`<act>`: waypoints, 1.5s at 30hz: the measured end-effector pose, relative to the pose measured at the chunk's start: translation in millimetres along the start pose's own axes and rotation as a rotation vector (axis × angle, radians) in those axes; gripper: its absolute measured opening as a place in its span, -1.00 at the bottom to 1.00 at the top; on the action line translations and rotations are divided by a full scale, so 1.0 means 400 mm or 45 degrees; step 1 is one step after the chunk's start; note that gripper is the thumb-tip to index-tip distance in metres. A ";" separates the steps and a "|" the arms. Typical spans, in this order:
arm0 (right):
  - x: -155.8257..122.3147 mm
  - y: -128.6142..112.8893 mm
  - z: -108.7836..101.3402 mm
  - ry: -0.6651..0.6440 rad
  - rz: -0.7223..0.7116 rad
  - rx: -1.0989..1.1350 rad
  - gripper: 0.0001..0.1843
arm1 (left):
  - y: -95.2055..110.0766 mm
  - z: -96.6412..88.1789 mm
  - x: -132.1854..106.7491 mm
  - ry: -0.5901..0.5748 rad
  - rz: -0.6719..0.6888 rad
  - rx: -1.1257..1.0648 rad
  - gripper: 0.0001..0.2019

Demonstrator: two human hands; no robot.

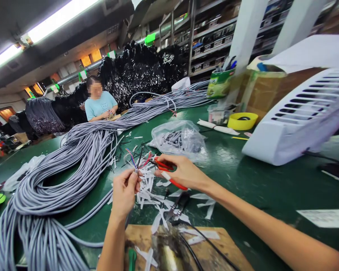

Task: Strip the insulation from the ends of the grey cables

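Observation:
My left hand (124, 192) is closed around the end of a grey cable, whose thin coloured inner wires (137, 160) fan out above the fingers. My right hand (180, 171) is closed on red-handled cutters (169, 174), their tip right at the coloured wires. Both hands hover over the green table (257, 180) above a scatter of white paper strips (149, 192). A second dark tool (176, 205) lies on the table just below the hands.
A large bundle of grey cables (59, 177) runs along the left. A clear bag of small parts (179, 139) lies behind the hands, a white fan (299, 116) at right, a wooden board (186, 248) near me. A person in a blue shirt (99, 105) sits across.

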State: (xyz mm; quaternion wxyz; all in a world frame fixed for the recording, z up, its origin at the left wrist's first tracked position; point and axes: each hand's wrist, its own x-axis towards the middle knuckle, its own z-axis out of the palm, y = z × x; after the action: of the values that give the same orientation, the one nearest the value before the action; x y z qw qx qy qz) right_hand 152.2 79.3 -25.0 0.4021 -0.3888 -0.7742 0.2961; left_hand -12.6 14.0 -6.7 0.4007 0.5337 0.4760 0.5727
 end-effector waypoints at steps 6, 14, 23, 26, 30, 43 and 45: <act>-0.005 -0.004 -0.003 -0.093 -0.035 0.090 -0.66 | -0.009 -0.004 -0.002 -0.020 0.048 0.053 -0.66; -0.007 -0.014 -0.004 -0.128 -0.138 0.082 -0.66 | -0.007 -0.004 -0.006 -0.078 0.036 0.094 -0.65; -0.017 0.003 0.004 -0.093 -0.424 -0.241 -0.60 | -0.001 0.000 -0.012 -0.116 0.062 0.157 -0.63; -0.024 0.007 0.009 -0.103 -0.511 -0.349 -0.61 | -0.002 -0.003 -0.012 -0.148 0.078 0.160 -0.60; -0.030 0.008 0.010 -0.092 -0.617 -0.449 -0.64 | -0.002 -0.009 -0.014 -0.248 0.125 0.258 -0.63; -0.054 -0.002 0.011 0.138 -0.680 -0.739 -0.68 | 0.021 -0.004 -0.027 -0.331 0.017 0.128 -0.54; -0.058 -0.008 0.004 0.225 -0.802 -0.795 -0.69 | 0.028 -0.008 -0.038 -0.336 0.079 0.160 -0.53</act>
State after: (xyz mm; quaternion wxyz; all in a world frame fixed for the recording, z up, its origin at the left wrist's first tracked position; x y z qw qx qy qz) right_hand 158.4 57.9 -32.2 0.4005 -0.2606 -0.8698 -0.1228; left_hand -13.4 -3.7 0.8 0.4076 0.6430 0.4372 0.4788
